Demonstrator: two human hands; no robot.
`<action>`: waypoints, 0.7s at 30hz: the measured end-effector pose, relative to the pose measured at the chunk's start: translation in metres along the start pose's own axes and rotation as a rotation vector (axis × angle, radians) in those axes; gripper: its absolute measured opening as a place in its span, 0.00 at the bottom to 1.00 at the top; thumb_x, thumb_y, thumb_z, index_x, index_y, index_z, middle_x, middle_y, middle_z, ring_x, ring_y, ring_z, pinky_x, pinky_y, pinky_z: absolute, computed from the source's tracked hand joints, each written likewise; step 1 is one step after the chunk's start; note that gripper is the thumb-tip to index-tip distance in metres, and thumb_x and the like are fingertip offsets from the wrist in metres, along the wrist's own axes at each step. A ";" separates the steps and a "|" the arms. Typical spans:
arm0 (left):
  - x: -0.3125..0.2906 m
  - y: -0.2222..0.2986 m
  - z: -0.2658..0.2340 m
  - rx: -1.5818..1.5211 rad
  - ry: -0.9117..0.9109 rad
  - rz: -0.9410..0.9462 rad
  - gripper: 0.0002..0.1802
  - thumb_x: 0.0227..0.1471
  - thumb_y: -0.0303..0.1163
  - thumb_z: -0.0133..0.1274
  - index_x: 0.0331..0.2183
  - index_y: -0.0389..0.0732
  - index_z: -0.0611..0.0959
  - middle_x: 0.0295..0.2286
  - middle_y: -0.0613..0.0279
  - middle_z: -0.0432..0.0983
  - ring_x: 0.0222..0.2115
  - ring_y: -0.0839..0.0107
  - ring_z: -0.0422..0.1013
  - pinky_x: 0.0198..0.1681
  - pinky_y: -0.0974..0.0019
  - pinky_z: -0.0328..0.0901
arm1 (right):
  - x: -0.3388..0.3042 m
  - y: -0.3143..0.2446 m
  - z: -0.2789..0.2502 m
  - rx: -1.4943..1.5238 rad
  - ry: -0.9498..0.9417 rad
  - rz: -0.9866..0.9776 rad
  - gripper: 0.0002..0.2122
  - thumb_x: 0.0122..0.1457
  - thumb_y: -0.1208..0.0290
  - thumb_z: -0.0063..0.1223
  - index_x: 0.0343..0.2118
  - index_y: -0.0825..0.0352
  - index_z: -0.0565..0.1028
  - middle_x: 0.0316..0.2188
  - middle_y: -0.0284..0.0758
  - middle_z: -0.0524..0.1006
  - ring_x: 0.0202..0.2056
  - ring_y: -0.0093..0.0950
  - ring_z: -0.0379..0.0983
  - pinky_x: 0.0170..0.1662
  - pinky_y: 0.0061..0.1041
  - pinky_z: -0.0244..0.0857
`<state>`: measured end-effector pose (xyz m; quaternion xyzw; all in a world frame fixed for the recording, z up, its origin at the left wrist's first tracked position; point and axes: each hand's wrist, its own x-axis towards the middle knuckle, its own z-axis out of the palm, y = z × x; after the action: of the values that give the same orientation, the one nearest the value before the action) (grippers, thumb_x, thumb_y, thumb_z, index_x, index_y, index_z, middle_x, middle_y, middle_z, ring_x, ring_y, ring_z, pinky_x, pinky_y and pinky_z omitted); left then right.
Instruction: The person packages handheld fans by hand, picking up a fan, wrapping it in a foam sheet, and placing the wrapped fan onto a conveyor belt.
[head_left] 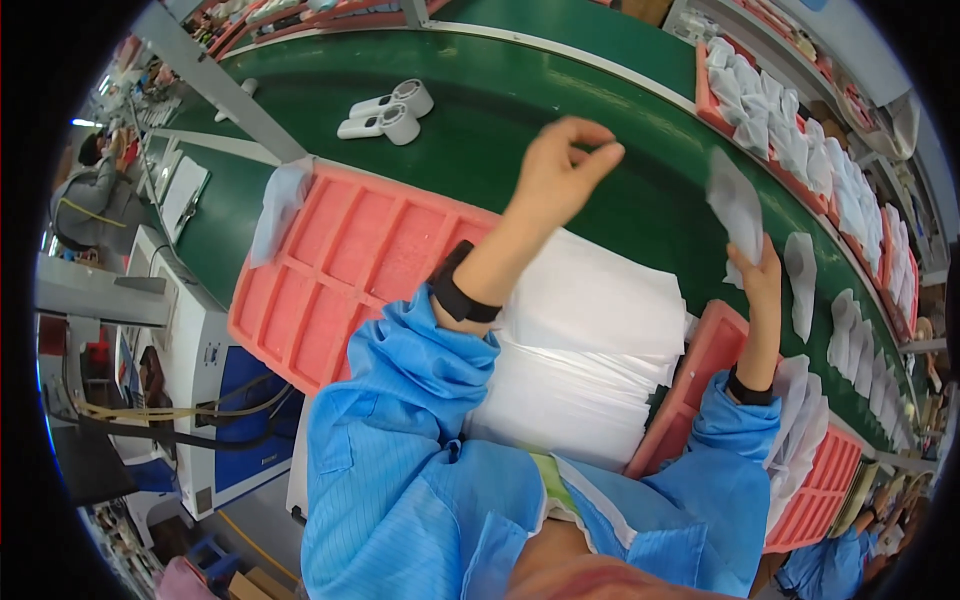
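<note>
My left hand is raised over the green conveyor belt, thumb and fingertips drawn together, with nothing visible between them. My right hand grips the lower end of a thin white sleeve, slightly blurred, that seems to have a part inside. Below my left hand lies a thick stack of white sleeves, in front of my body. Two white plastic parts with ring-shaped ends rest on the belt beyond my left hand. To the right of my right hand lies another wrapped part.
A pink compartment tray stands at left, a wrapped part on its far corner. At right, more pink trays and wrapped parts line the belt. Pink trays of wrapped parts fill the far side. A metal post rises at left.
</note>
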<state>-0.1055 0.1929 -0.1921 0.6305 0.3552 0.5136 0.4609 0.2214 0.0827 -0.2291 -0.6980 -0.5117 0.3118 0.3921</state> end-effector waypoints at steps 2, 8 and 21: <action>0.021 -0.004 -0.025 0.354 0.226 0.102 0.24 0.46 0.40 0.63 0.41 0.34 0.78 0.38 0.57 0.75 0.29 0.69 0.72 0.37 0.67 0.68 | 0.012 0.039 -0.005 -0.506 0.270 0.031 0.23 0.50 0.72 0.57 0.51 0.67 0.69 0.41 0.44 0.78 0.41 0.44 0.75 0.47 0.33 0.66; 0.057 -0.050 -0.134 0.953 0.704 -0.355 0.43 0.38 0.41 0.65 0.56 0.44 0.66 0.56 0.46 0.57 0.49 0.48 0.66 0.50 0.54 0.65 | 0.014 0.063 -0.004 -0.780 0.474 -0.143 0.26 0.48 0.74 0.57 0.53 0.63 0.68 0.53 0.49 0.69 0.51 0.49 0.67 0.55 0.38 0.62; 0.052 -0.095 -0.133 1.127 0.354 -0.358 0.40 0.35 0.40 0.67 0.53 0.45 0.72 0.38 0.54 0.77 0.40 0.51 0.74 0.40 0.56 0.69 | -0.014 -0.010 0.038 -0.468 0.401 -0.532 0.22 0.50 0.73 0.59 0.50 0.63 0.71 0.56 0.45 0.65 0.54 0.45 0.66 0.53 0.35 0.64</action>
<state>-0.2213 0.3003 -0.2586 0.6130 0.7434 0.2582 0.0699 0.1812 0.0800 -0.2394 -0.6587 -0.6449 -0.0678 0.3816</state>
